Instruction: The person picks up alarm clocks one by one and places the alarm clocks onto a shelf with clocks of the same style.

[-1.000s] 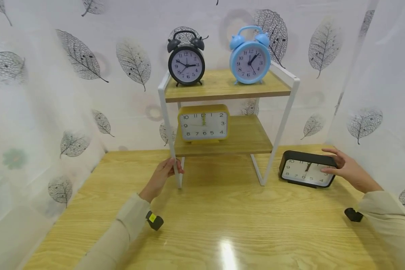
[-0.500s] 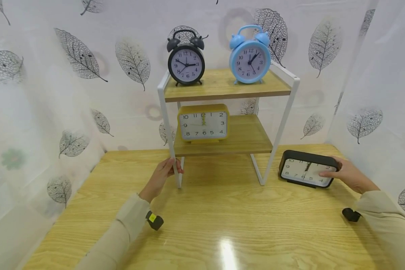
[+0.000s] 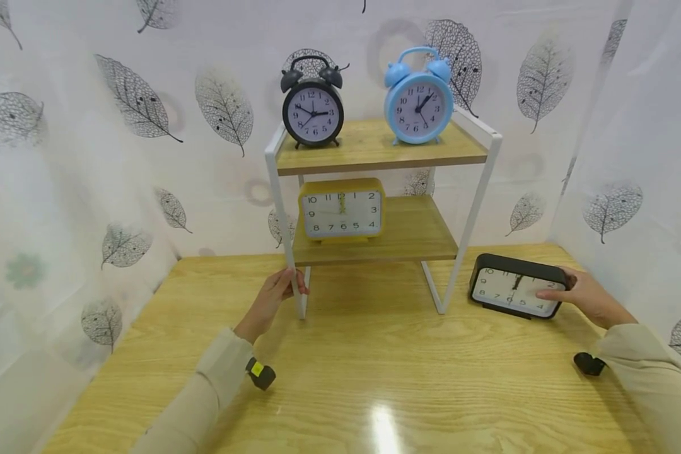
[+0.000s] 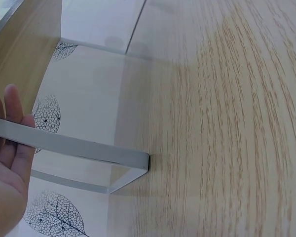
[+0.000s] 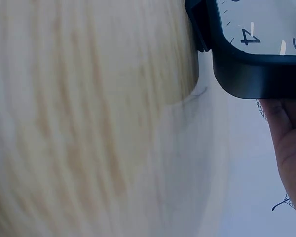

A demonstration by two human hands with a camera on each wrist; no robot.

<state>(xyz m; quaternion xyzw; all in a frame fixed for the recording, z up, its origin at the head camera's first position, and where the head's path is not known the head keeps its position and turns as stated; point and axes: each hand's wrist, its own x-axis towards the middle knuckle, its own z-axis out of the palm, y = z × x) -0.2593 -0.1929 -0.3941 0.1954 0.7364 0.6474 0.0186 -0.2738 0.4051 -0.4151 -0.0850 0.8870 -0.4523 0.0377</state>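
A white-framed two-tier shelf [image 3: 381,250] with wooden boards stands on the wooden table. My left hand [image 3: 269,304] grips its front left leg low down; in the left wrist view the fingers [image 4: 14,102] pass behind the metal leg [image 4: 79,147]. At the right, a black rectangular desk clock [image 3: 502,291] sits angled near the table's back edge. My right hand [image 3: 593,299] holds it by its right end, thumb over the dial and the other fingers hidden behind. In the right wrist view, the palm [image 5: 293,153] lies beyond the clock's dark casing [image 5: 259,76].
On the top board stand a black twin-bell alarm clock [image 3: 313,113] and a light blue one [image 3: 419,108]. A yellow rectangular clock [image 3: 342,213] occupies the left of the lower board. Leaf-patterned white curtain [image 3: 221,189] hangs behind and at both sides of the table [image 3: 346,366].
My right hand's fingers, spread above and over the black desk clock's right end, have come down and closed on that end. My left hand keeps its grip on the shelf leg.
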